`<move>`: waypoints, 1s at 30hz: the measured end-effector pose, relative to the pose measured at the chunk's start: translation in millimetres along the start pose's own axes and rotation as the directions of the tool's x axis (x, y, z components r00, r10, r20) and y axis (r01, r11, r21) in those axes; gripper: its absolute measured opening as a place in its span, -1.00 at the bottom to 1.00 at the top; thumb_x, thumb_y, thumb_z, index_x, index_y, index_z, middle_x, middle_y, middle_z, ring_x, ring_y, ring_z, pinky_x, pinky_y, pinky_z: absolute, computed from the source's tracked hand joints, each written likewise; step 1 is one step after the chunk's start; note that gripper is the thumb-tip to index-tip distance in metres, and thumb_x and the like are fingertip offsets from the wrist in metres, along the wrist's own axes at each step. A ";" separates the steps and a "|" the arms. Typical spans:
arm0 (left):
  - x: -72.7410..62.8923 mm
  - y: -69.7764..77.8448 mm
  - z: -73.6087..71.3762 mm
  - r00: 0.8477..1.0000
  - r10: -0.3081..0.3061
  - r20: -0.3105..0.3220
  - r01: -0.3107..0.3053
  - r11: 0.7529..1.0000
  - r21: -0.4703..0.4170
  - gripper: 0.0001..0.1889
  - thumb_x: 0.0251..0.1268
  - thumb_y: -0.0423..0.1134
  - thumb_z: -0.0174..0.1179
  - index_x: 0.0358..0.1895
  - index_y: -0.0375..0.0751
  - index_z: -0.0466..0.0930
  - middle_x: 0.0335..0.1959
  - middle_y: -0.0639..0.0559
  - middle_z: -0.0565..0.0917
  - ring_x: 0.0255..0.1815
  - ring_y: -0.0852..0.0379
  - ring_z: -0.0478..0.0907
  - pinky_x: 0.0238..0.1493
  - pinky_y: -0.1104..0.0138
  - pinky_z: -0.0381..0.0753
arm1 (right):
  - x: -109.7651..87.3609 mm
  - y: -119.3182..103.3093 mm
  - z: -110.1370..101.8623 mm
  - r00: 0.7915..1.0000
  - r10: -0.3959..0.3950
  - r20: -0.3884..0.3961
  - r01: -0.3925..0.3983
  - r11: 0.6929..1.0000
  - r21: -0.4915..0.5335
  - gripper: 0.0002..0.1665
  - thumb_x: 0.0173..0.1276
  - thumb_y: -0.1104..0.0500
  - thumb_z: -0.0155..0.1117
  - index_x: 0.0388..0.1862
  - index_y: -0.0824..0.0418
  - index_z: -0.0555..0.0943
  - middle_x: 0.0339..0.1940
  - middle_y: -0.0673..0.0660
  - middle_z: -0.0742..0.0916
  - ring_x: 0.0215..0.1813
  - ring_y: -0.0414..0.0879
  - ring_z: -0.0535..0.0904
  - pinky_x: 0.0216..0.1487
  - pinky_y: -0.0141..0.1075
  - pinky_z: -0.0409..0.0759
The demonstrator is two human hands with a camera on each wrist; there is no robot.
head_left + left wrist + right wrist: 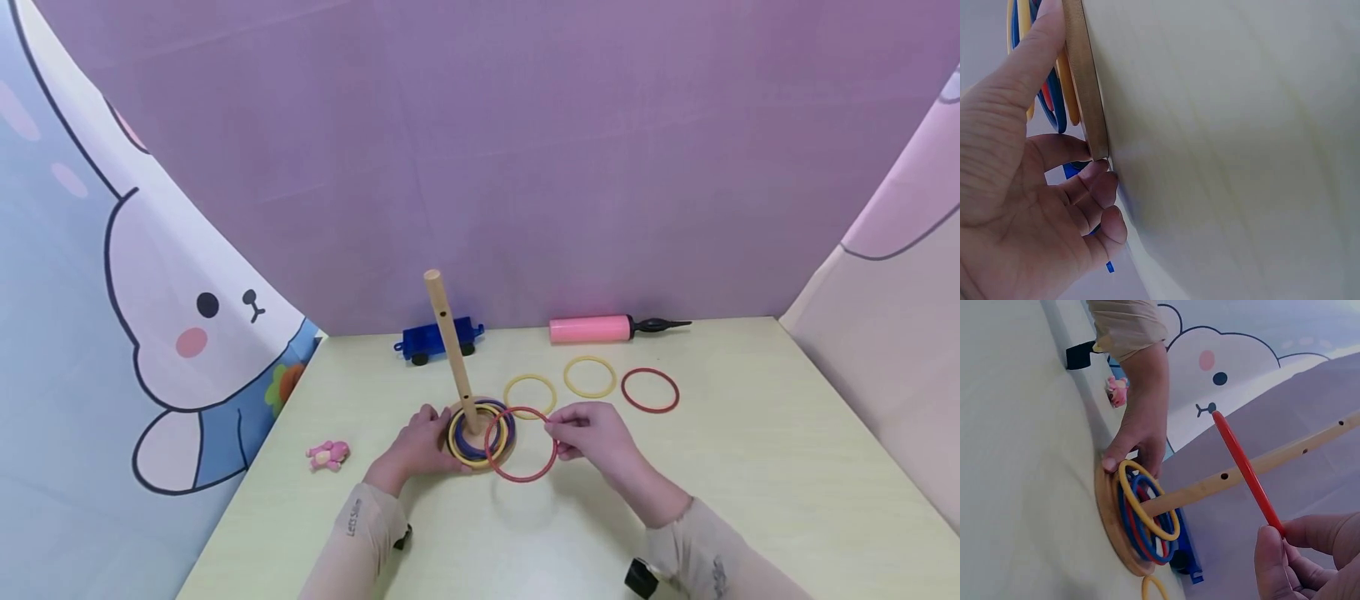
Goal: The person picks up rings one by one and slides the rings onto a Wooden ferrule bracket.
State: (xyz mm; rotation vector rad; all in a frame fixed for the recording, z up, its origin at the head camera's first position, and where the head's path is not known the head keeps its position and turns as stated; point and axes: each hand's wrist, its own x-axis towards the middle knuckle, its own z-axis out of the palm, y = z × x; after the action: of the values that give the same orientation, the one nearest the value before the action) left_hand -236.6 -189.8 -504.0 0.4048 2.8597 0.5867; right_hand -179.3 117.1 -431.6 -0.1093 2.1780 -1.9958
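Note:
A wooden ring-toss stand (453, 350) has its post leaning to the left in the head view. Several yellow, blue and red rings are stacked around its foot on the round base (1112, 531). My left hand (420, 446) grips that base by its rim, thumb on the near side and fingers on the far side. Between thumb and fingers my right hand (596, 437) pinches a red ring (527, 481) by its right edge. This ring is held in the air just right of the post, apart from it, as the right wrist view shows.
Behind the stand is a blue toy wagon (426, 340). A pink hand pump (590, 329) lies along the back edge. Two yellow rings, one nearer (530, 376) and one farther (590, 396), and a red ring (652, 412) lie rightward. At left lies a pink figurine (328, 455).

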 end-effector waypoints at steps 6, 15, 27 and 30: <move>-0.4 0.9 -0.5 1.000 0.000 0.006 0.000 1.000 -0.003 0.22 -0.31 0.35 0.50 0.48 -0.23 0.21 -0.06 -0.04 0.34 -0.06 0.01 0.30 -0.03 0.10 0.41 | 3.9 -15.9 4.4 1.000 -0.027 0.015 0.027 1.000 0.004 -0.77 0.28 0.33 0.33 -0.20 0.52 0.63 -0.49 0.15 0.69 -0.52 -0.10 0.61 -0.38 -0.23 0.66; -2.4 5.8 -4.8 1.000 -0.005 -0.002 0.005 1.000 -0.009 0.22 -0.31 0.31 0.53 0.48 -0.23 0.20 -0.05 -0.05 0.35 -0.06 -0.01 0.32 0.00 0.06 0.42 | 7.3 -40.9 10.6 0.998 -0.047 0.028 0.047 0.999 0.012 -0.78 0.29 0.33 0.32 -0.18 0.50 0.64 -0.45 0.16 0.71 -0.50 -0.10 0.62 -0.37 -0.23 0.66; -1.0 2.7 -2.2 1.000 -0.014 0.002 0.014 0.999 -0.034 0.14 -0.37 0.32 0.54 0.43 -0.09 0.34 -0.08 -0.01 0.33 -0.07 0.01 0.30 -0.05 0.10 0.40 | 11.4 -73.6 19.9 0.996 -0.071 0.049 0.070 0.997 0.012 -0.78 0.29 0.32 0.33 -0.15 0.48 0.65 -0.44 0.16 0.70 -0.48 -0.09 0.63 -0.34 -0.22 0.66; -0.1 1.4 -1.4 1.000 -0.026 0.003 0.026 0.999 -0.035 0.08 -0.39 0.33 0.54 0.36 -0.08 0.43 -0.08 0.01 0.34 -0.07 0.02 0.31 -0.04 0.10 0.41 | 12.3 -81.0 21.9 0.995 -0.086 0.058 0.085 0.996 0.022 -0.76 0.29 0.33 0.34 -0.15 0.51 0.64 -0.45 0.15 0.70 -0.50 -0.11 0.62 -0.34 -0.22 0.66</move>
State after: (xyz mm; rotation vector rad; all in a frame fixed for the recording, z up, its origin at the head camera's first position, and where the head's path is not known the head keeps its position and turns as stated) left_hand -236.5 -189.1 -502.1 0.3624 2.8433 0.6305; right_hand -192.9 85.9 -353.9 -0.2593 2.1513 -2.0309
